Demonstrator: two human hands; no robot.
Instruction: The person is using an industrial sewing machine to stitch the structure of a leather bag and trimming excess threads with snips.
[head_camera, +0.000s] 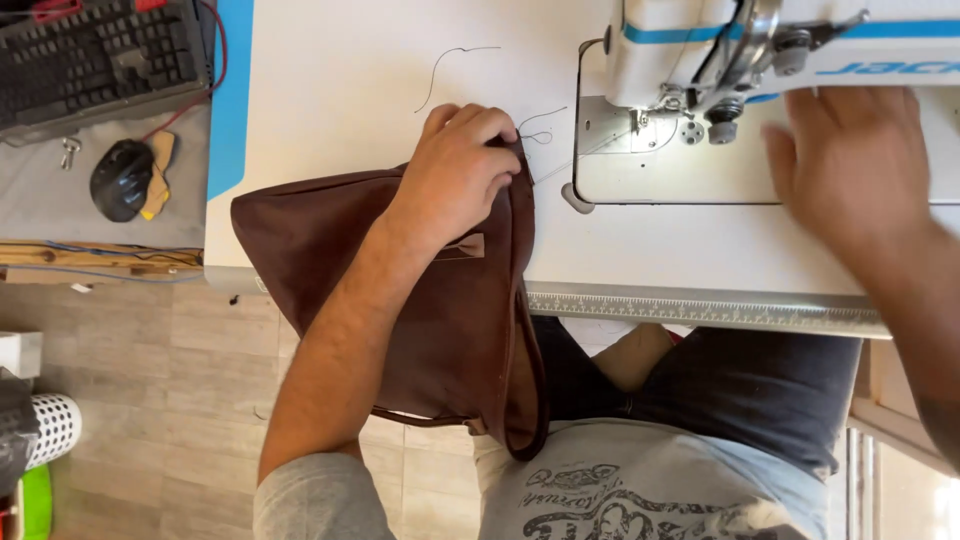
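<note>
From the head camera, the left hand (455, 170) is clenched on the top edge of a brown fabric piece (440, 330) draped over the white table (340, 90), while the right hand (850, 190), blurred, lies spread-fingered on the sewing machine (700, 60) bed.

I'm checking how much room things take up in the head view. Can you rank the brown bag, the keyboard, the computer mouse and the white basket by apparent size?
1. brown bag, gripped by the left hand
2. keyboard, cut off by the frame edge
3. computer mouse and white basket: look alike; the basket is partly hidden, so unranked
</note>
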